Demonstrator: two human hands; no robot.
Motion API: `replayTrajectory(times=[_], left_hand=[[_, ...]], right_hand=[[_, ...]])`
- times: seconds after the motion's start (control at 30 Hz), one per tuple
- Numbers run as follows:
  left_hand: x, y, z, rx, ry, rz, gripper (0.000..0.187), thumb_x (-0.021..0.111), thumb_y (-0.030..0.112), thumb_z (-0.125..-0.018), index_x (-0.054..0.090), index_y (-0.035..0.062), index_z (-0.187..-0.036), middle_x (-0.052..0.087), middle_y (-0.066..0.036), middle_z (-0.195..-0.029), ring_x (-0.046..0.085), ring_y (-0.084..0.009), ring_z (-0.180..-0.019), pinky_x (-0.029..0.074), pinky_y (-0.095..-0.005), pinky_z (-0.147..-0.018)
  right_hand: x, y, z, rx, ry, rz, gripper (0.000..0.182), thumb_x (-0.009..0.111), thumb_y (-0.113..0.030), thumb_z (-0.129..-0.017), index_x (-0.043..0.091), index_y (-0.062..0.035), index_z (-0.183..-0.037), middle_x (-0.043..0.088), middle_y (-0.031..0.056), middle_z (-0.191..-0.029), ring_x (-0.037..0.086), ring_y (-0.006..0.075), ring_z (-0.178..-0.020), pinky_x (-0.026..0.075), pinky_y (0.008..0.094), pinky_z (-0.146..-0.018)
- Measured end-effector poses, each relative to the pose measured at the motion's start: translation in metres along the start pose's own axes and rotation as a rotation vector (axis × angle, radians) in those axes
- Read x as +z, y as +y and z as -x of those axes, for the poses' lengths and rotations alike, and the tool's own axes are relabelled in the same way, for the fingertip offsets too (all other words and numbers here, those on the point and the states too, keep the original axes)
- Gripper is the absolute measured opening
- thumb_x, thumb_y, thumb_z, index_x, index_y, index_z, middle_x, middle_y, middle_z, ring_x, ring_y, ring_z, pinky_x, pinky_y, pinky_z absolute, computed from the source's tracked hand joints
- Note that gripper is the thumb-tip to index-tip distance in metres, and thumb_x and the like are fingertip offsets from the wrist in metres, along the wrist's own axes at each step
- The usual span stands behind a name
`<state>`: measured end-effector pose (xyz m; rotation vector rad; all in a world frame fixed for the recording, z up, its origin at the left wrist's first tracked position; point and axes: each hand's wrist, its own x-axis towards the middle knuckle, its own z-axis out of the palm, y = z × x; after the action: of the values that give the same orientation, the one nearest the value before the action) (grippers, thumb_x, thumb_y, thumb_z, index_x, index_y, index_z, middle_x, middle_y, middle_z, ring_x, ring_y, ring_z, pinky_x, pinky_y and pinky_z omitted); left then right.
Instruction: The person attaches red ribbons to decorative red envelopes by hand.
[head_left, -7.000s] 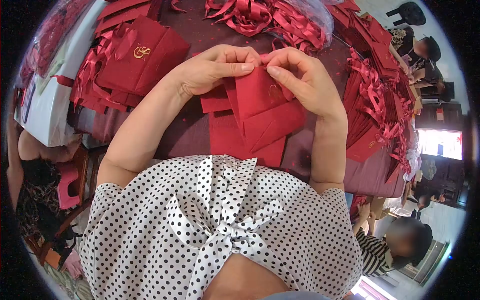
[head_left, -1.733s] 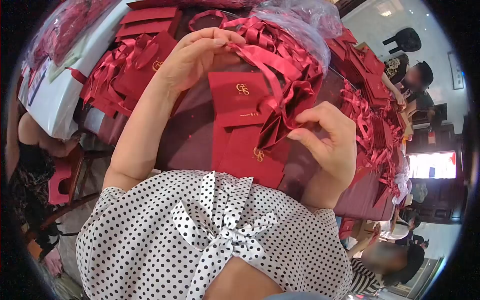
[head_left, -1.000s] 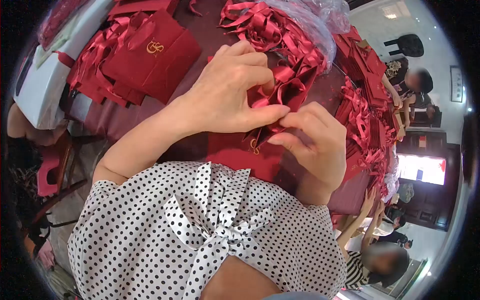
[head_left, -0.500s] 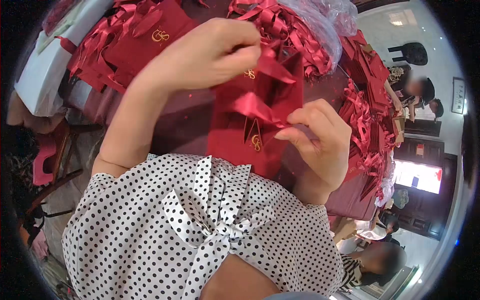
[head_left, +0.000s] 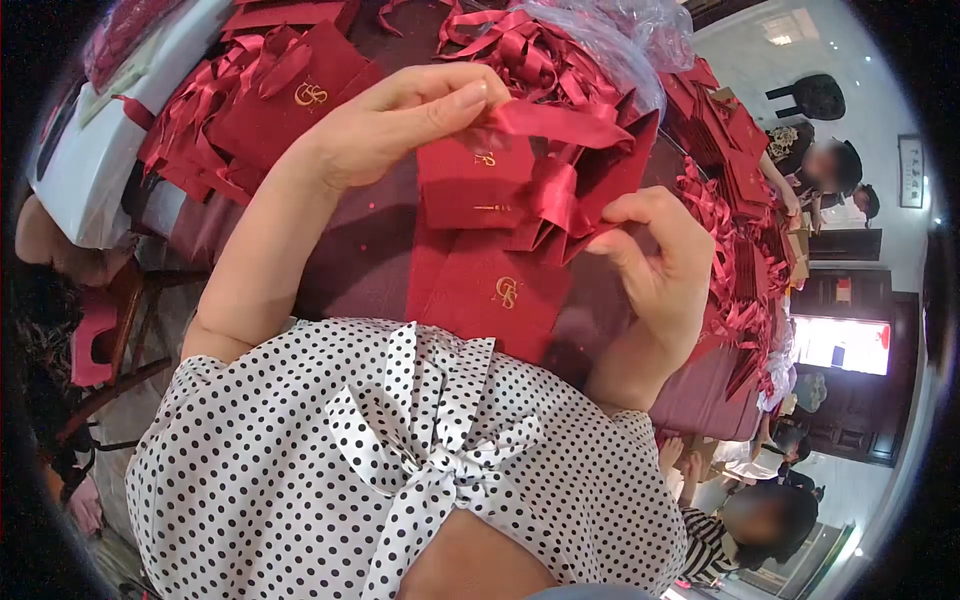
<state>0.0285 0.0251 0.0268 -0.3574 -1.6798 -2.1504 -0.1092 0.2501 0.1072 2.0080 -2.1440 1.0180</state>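
Note:
A red gift bag (head_left: pixel 470 190) with gold print lies in front of me, its mouth spread toward the right. My left hand (head_left: pixel 440 110) is closed, pinching a glossy red ribbon (head_left: pixel 570 124) that stretches across the top of the bag. Thumb and forefinger of my right hand (head_left: pixel 662 262) are pinched together at the bag's rim, where a second ribbon strand (head_left: pixel 560 200) curls down; the fingers partly hide what they grip. Under this bag, nearer to me, lies another flat red bag (head_left: pixel 508 300) with a gold monogram.
Finished-looking red bags with ribbons (head_left: pixel 275 110) are piled at the left. Loose red ribbons (head_left: pixel 520 50) and clear plastic wrap (head_left: pixel 630 45) lie at the back. More bags (head_left: pixel 735 240) are stacked along the right. A white box (head_left: pixel 95 160) stands far left; people sit at the right.
My left hand has shifted down slightly and drawn the ribbon taut to the right. The bag's top has moved away from me, uncovering more of the bag underneath. My right hand keeps its pinch.

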Motion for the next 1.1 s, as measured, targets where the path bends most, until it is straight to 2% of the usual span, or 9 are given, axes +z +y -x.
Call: replayTrajectory(times=[0.1, 0.2, 0.37, 0.47, 0.5, 0.7, 0.77, 0.93, 1.1], left_hand=[[0.002, 0.0, 0.0, -0.008, -0.088, -0.017, 0.057, 0.059, 0.052, -0.087, 0.052, 0.0016, -0.113, 0.055, -0.006, -0.11, 0.053, -0.0153, -0.103, 0.042, -0.0306, -0.089], [0.024, 0.009, 0.0, 0.073, 0.002, -0.353, 0.068, 0.075, 0.02, -0.077, 0.038, 0.0017, -0.13, 0.051, -0.004, -0.118, 0.049, -0.0138, -0.112, 0.038, -0.0295, -0.098], [0.024, -0.018, -0.006, 0.058, 0.173, -0.364, 0.022, 0.054, 0.0, -0.08, 0.055, -0.0002, -0.102, 0.056, -0.008, -0.088, 0.053, -0.0132, -0.08, 0.044, -0.0274, -0.07], [0.018, -0.011, -0.009, 0.159, 0.257, -0.587, 0.038, 0.049, -0.003, -0.076, 0.048, 0.0002, -0.114, 0.055, -0.013, -0.095, 0.057, -0.0194, -0.087, 0.047, -0.0302, -0.078], [0.016, -0.015, -0.007, 0.191, 0.263, -0.732, 0.055, 0.051, -0.004, -0.076, 0.038, -0.0018, -0.129, 0.047, -0.015, -0.12, 0.046, -0.0218, -0.116, 0.037, -0.0331, -0.1], [0.049, -0.002, -0.001, 0.5, 0.063, -0.722, 0.091, 0.078, 0.023, -0.065, 0.029, -0.0025, -0.136, 0.041, -0.018, -0.126, 0.042, -0.0292, -0.121, 0.036, -0.0399, -0.101], [0.065, -0.011, 0.001, 0.614, 0.175, -0.816, 0.071, 0.076, 0.013, -0.068, 0.044, 0.004, -0.13, 0.046, -0.018, -0.12, 0.052, -0.032, -0.106, 0.043, -0.0397, -0.093], [0.033, 0.03, 0.012, 0.704, 0.642, -1.141, 0.031, 0.069, -0.004, -0.068, 0.062, 0.0059, -0.097, 0.062, -0.009, -0.094, 0.06, -0.0256, -0.089, 0.047, -0.0331, -0.078], [-0.026, 0.032, 0.069, 0.241, 0.954, -1.465, 0.039, 0.076, 0.01, -0.069, 0.059, 0.0021, -0.104, 0.054, -0.014, -0.108, 0.048, -0.0304, -0.109, 0.038, -0.0383, -0.094]], right_hand=[[-0.002, 0.0, 0.0, 0.004, 0.02, 0.011, 0.032, 0.076, -0.028, -0.071, 0.062, -0.0024, -0.083, 0.058, 0.0077, -0.072, 0.058, 0.0218, -0.065, 0.045, 0.0294, -0.058], [-0.003, 0.0, 0.0, 0.024, 0.033, 0.019, 0.032, 0.076, -0.028, -0.071, 0.062, -0.0021, -0.083, 0.058, 0.0077, -0.072, 0.058, 0.0212, -0.065, 0.046, 0.0287, -0.059], [0.003, 0.004, -0.002, 0.063, 0.059, -0.053, 0.027, 0.077, -0.021, -0.073, 0.062, -0.0015, -0.084, 0.061, 0.0069, -0.073, 0.058, 0.0168, -0.065, 0.046, 0.0265, -0.06], [0.011, 0.008, -0.002, 0.148, 0.114, -0.093, 0.019, 0.075, -0.012, -0.076, 0.063, -0.001, -0.084, 0.062, 0.0056, -0.074, 0.057, 0.0123, -0.066, 0.045, 0.0241, -0.061], [0.014, 0.01, -0.003, 0.129, 0.156, -0.077, 0.018, 0.075, -0.012, -0.076, 0.063, -0.0011, -0.084, 0.062, 0.0055, -0.074, 0.057, 0.0118, -0.066, 0.044, 0.0238, -0.061], [0.027, 0.005, -0.005, 0.199, 0.251, -0.09, 0.022, 0.075, -0.018, -0.079, 0.062, -0.0017, -0.085, 0.06, 0.0061, -0.073, 0.056, 0.014, -0.065, 0.044, 0.0262, -0.06], [0.04, 0.004, -0.003, 0.04, 0.187, -0.022, 0.025, 0.076, -0.018, -0.076, 0.062, -0.0009, -0.088, 0.064, 0.0114, -0.082, 0.063, 0.0232, -0.072, 0.05, 0.0307, -0.068], [0.043, -0.003, -0.003, 0.011, 0.267, -0.447, 0.051, 0.076, -0.017, -0.079, 0.053, 0.0006, -0.122, 0.066, 0.0095, -0.103, 0.061, 0.0149, -0.088, 0.05, 0.0275, -0.078], [0.024, 0.022, -0.011, 0.159, -0.021, -0.116, 0.039, 0.074, -0.019, -0.077, 0.061, -0.0031, -0.111, 0.065, 0.0111, -0.098, 0.063, 0.0208, -0.088, 0.049, 0.0304, -0.08]])
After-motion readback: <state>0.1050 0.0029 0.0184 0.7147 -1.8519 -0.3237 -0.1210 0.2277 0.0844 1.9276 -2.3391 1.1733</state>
